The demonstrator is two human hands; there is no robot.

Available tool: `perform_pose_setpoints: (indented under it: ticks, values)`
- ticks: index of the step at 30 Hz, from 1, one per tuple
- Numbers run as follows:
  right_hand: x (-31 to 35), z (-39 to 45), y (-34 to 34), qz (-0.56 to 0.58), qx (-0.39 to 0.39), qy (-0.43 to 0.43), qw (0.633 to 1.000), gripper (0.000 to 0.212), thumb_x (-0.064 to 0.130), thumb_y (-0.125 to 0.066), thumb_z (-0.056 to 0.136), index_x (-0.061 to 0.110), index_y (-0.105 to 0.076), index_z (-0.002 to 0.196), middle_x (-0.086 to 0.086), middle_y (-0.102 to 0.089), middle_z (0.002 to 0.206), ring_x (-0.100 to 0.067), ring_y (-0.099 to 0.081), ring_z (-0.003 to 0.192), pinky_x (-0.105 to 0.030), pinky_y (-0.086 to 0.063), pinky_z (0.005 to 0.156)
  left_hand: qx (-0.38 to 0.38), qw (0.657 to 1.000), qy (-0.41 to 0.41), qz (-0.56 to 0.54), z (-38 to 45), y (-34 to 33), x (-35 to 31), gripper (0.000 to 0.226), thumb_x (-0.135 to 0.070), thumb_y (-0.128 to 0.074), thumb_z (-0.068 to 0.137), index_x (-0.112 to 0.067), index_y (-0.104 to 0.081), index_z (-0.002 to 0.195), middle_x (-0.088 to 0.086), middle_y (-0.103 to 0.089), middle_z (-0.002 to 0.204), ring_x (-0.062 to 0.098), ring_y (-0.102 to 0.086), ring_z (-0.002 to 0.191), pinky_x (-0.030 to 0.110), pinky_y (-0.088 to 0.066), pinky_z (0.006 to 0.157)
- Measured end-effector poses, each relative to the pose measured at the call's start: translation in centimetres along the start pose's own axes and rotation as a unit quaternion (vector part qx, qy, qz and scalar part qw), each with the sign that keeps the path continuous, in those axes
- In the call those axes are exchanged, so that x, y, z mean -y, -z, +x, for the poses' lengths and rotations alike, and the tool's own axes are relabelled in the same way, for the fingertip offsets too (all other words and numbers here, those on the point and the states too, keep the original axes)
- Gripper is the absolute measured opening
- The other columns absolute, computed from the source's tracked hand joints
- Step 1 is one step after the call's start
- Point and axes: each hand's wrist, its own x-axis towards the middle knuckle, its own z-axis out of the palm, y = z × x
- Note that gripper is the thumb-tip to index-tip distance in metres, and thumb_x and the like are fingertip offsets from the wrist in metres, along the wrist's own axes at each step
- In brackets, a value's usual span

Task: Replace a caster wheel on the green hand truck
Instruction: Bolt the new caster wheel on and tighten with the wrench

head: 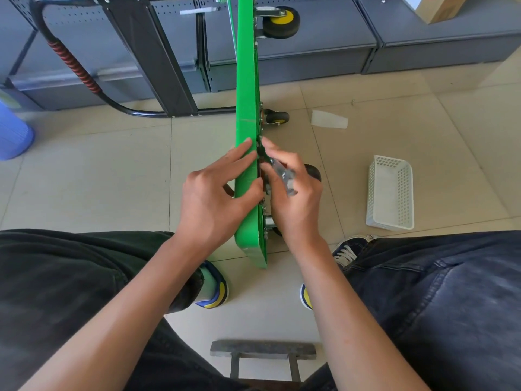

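Standing on its long edge on the tiled floor [394, 114], the green hand truck [246, 114] runs from near to far down the middle of the view, its flat deck facing left and its underside facing right. Tipped up this way, the caster mounts sit at seated working height between the person's knees, probably why it is set so.

The left hand [217, 193] is spread against the deck, thumb and fingers [242, 149] pressing flat on the green face and curling at the top edge. It looks like a brace, keeping the deck from tipping while the other side is worked.

The right hand [293, 193] is closed on a metal wrench [283, 176], blurred here, its far end meeting the underside just beside the left fingertips. The tool seems to be on a mounting bolt of the near caster [313, 172], whose dark wheel shows just behind the right knuckles. Whether the bolt is being loosened or tightened cannot be told.

Two other casters stay mounted: one mid-way along [277, 117], one at the far end with a yellow hub [282, 22].

A white mesh basket [390, 193] lies on the floor to the right, within easy reach, likely for parts; nothing shows inside it. A clear plastic bag [328, 119] lies farther off.
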Motion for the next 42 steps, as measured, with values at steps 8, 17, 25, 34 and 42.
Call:
perform_pose_setpoints:
  ticks: [8, 17, 25, 34, 42]
  values:
    - [-0.1, 0.0, -0.1, 0.005, 0.019, -0.020, 1.000, 0.024, 0.004, -0.065, 0.097, -0.010, -0.063, 0.116, -0.019, -0.067, 0.132, -0.025, -0.070, 0.117, -0.032, -0.059, 0.093, 0.002, 1.000, 0.008, 0.000, 0.1, -0.1, 0.1, 0.045, -0.026, -0.070, 0.085, -0.018, -0.069, 0.130, -0.011, -0.059, 0.141, -0.016, -0.058, 0.113, 0.025, -0.059, 0.072]
    - [-0.6, 0.8, 0.4, -0.037, 0.051, 0.027, 0.998, 0.025, -0.002, -0.069, 0.092, -0.011, -0.067, 0.116, -0.019, -0.070, 0.127, -0.013, -0.070, 0.107, -0.008, -0.047, 0.095, 0.018, 1.000, 0.017, 0.002, 0.0, 0.1, 0.1, 0.046, -0.031, -0.069, 0.085, -0.023, -0.068, 0.130, -0.015, -0.058, 0.142, 0.013, -0.071, 0.097, 0.031, -0.060, 0.069]
    - [-1.0, 0.8, 0.2, -0.038, 0.068, 0.032, 0.996, 0.028, -0.004, -0.063, 0.095, -0.010, -0.066, 0.121, -0.024, -0.068, 0.125, -0.030, -0.070, 0.112, -0.015, -0.050, 0.100, 0.017, 1.000, 0.015, 0.015, 0.1, 0.2, -0.1, 0.045, -0.031, -0.069, 0.085, -0.024, -0.068, 0.129, -0.014, -0.059, 0.141, 0.010, -0.072, 0.091, 0.028, -0.060, 0.066]
    - [-0.6, 2.2, -0.1, -0.041, 0.066, 0.015, 0.997, 0.028, 0.014, -0.057, 0.097, -0.006, -0.070, 0.112, -0.017, -0.073, 0.105, -0.016, -0.070, 0.098, -0.007, -0.048, 0.091, 0.005, 1.000, 0.019, 0.014, 0.1, 0.2, -0.3, 0.044, -0.029, -0.071, 0.083, -0.023, -0.071, 0.126, -0.012, -0.061, 0.138, 0.007, -0.072, 0.091, 0.030, -0.060, 0.069]
    - [-1.3, 4.8, -0.6, -0.080, 0.037, 0.042, 0.995, 0.023, 0.017, -0.062, 0.095, -0.002, -0.075, 0.099, -0.010, -0.077, 0.090, 0.005, -0.051, 0.074, 0.004, -0.035, 0.074, 0.012, 1.000, 0.024, 0.001, 0.0, 0.2, -0.5, 0.046, -0.027, -0.071, 0.082, -0.020, -0.070, 0.128, -0.013, -0.061, 0.138, 0.010, -0.072, 0.093, 0.028, -0.059, 0.068]
